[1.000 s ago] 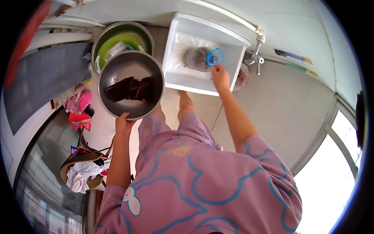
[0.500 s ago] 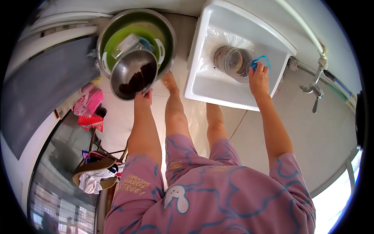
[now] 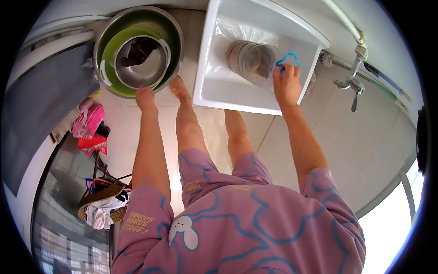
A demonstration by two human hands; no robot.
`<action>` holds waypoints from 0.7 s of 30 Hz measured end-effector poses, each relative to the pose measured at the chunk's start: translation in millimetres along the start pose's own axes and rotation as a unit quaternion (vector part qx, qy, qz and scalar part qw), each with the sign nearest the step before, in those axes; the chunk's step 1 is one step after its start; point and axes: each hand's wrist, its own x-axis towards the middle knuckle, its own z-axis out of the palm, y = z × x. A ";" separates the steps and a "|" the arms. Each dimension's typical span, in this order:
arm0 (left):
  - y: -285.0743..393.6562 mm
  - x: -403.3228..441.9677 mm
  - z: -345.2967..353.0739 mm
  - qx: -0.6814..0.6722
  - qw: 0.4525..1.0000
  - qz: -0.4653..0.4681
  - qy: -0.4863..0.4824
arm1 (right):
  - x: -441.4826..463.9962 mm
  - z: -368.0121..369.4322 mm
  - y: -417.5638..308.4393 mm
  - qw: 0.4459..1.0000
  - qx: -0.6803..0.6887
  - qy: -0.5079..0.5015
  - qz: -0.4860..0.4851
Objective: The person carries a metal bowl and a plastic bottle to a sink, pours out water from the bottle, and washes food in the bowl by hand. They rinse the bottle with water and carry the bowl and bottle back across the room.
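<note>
Left hand (image 3: 146, 99) at metal bowl (image 3: 153, 74), right hand (image 3: 287, 86) holding clear bottle (image 3: 253, 64)

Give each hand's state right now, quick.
Left hand: at the near rim of the metal bowl; whether gripping can't be told.
Right hand: closed, holding the clear bottle by its top end.

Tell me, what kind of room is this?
It looks like a washing area in a home, maybe a laundry corner, though I can't be sure. There's a white sink with a big plastic bottle in it, a metal tap on the wall, and a wide metal basin.
</note>
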 end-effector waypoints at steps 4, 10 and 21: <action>74.3 -115.2 41.2 -0.054 0.967 -0.014 -0.250 | -41.0 -78.3 -1.4 0.986 0.115 0.114 -0.046; 141.7 -209.3 86.9 -0.150 0.885 -0.061 -0.436 | -83.8 -180.9 22.7 0.931 0.348 0.106 0.035; 243.9 -394.5 45.4 -0.205 0.892 0.185 -0.358 | -65.2 -341.8 -19.0 0.857 0.461 0.170 -0.153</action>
